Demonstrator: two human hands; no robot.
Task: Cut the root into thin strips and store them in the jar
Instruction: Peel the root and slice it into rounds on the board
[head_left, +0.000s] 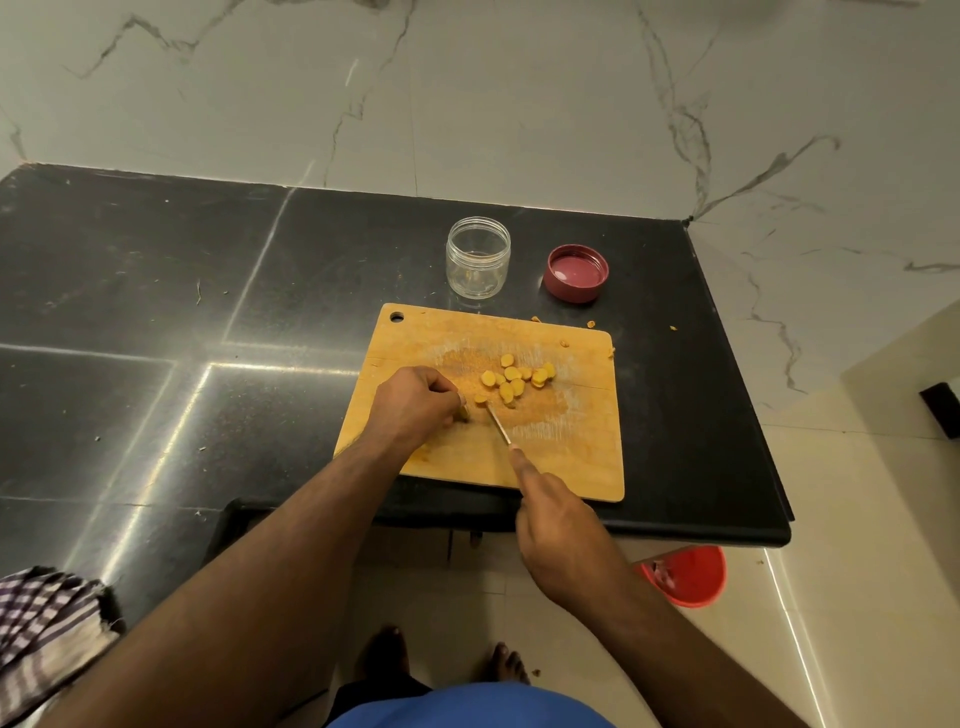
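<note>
A wooden cutting board (571, 447) lies on the black counter. Several yellow round slices of root (514, 379) are scattered near its middle. My left hand (415, 402) has its fingers curled around a small remaining piece of root (464, 412), pinning it to the board. My right hand (558, 525) grips a knife, its index finger laid along the back, and the blade (498, 423) points at the root piece right beside my left fingertips. Behind the board stand a clear jar (478, 257), open with almost nothing inside, and its red lid (576, 273), upside down.
Small yellow scraps (563, 343) lie around the board's far right corner. The black counter (156, 312) ends just right of the board. A checked cloth (47, 634) lies at the near left. A red bucket (685, 574) stands on the floor below.
</note>
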